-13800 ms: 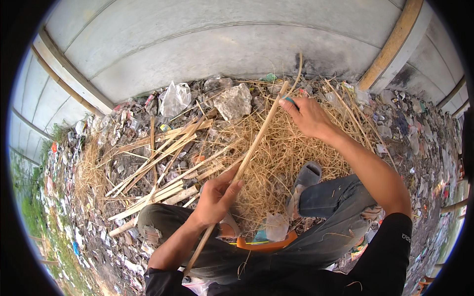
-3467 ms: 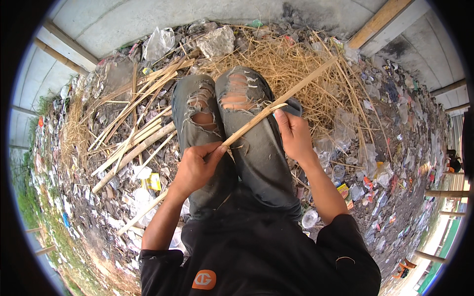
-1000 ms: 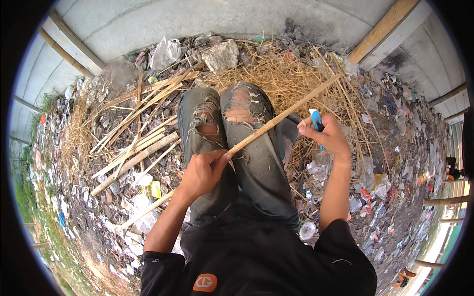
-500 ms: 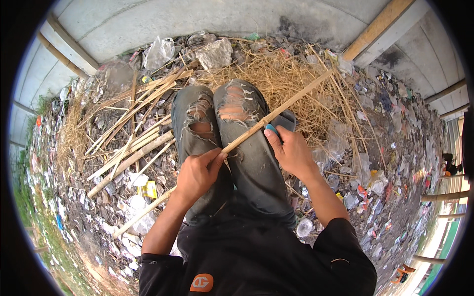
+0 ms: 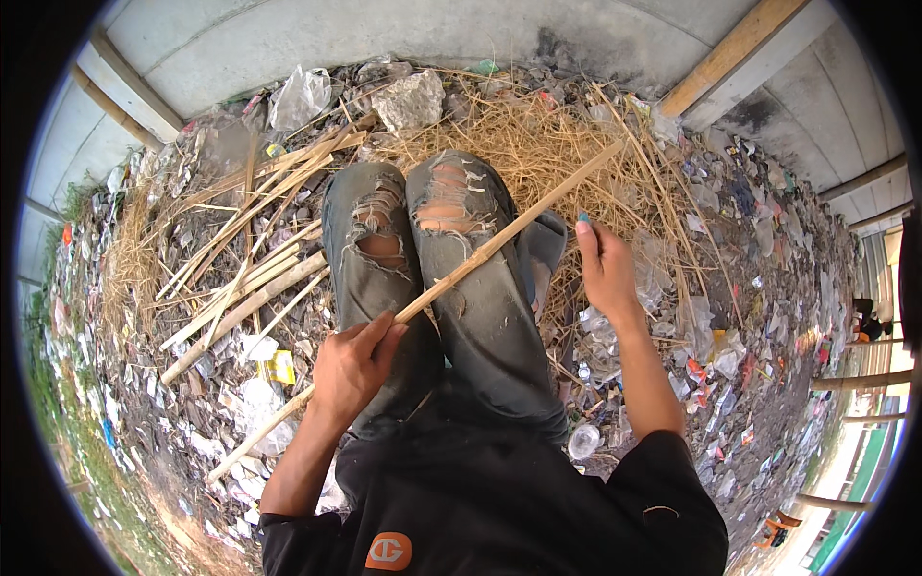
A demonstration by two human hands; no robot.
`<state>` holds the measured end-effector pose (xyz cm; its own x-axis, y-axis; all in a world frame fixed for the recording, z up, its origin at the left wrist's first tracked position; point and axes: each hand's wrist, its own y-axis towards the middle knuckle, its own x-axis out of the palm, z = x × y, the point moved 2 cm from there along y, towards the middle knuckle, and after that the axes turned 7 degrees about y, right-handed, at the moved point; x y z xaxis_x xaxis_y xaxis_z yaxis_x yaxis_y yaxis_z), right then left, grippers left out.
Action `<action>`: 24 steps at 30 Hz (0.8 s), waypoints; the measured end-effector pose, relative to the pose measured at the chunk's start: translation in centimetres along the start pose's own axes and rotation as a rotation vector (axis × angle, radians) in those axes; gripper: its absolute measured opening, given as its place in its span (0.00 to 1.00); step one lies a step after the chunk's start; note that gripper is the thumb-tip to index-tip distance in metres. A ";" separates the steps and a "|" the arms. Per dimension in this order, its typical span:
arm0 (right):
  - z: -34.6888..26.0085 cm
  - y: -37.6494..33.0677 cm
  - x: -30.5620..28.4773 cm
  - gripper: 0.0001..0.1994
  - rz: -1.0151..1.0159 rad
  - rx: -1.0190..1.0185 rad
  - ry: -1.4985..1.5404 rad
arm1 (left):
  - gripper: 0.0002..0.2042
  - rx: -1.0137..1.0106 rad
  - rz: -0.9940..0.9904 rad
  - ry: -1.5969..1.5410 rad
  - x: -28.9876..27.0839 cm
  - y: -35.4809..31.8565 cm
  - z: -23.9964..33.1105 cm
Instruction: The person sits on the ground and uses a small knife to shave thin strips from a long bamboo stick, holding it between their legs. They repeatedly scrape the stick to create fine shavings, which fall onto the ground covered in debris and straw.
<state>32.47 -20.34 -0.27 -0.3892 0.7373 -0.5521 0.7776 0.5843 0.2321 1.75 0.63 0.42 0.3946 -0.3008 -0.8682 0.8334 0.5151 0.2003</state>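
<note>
The left hand (image 5: 355,367) is clamped round a long bamboo strip (image 5: 480,255) slanting across the torn trousers (image 5: 485,322); the right hand (image 5: 607,271), apart from it, grips a mostly hidden blue tool (image 5: 583,218). Beyond lie bamboo pieces (image 5: 254,312), straw (image 5: 552,132) and a pale rock (image 5: 410,101)

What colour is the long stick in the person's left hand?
The stick is light tan, clearest in the head view where it crosses the dark trousers.
</note>
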 end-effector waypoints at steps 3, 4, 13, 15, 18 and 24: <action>-4.1 -1.6 2.7 0.25 -0.225 -0.006 0.041 | 0.12 0.025 0.006 0.048 -0.4 0.8 0.4; -4.9 -1.9 3.3 0.26 -0.264 -0.014 0.021 | 0.12 0.040 0.018 0.065 -0.4 1.0 0.5; -5.0 -2.2 6.4 0.29 -0.293 -0.077 -0.149 | 0.13 0.133 0.069 0.227 0.0 1.4 1.0; -4.2 -1.8 6.5 0.30 -0.254 -0.108 -0.178 | 0.13 0.156 0.085 0.276 -0.3 1.1 0.8; 2.2 3.9 1.8 0.33 -0.059 0.188 -0.272 | 0.12 0.140 0.040 0.352 -2.8 -0.3 0.7; 3.2 3.6 -3.8 0.31 0.085 0.150 -0.143 | 0.10 0.081 0.067 0.284 -3.7 -2.6 -0.4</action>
<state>38.30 -22.10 0.12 -0.2540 0.7199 -0.6459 0.8734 0.4576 0.1666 -2.05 0.71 2.97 0.3354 -0.0254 -0.9417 0.8415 0.4575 0.2873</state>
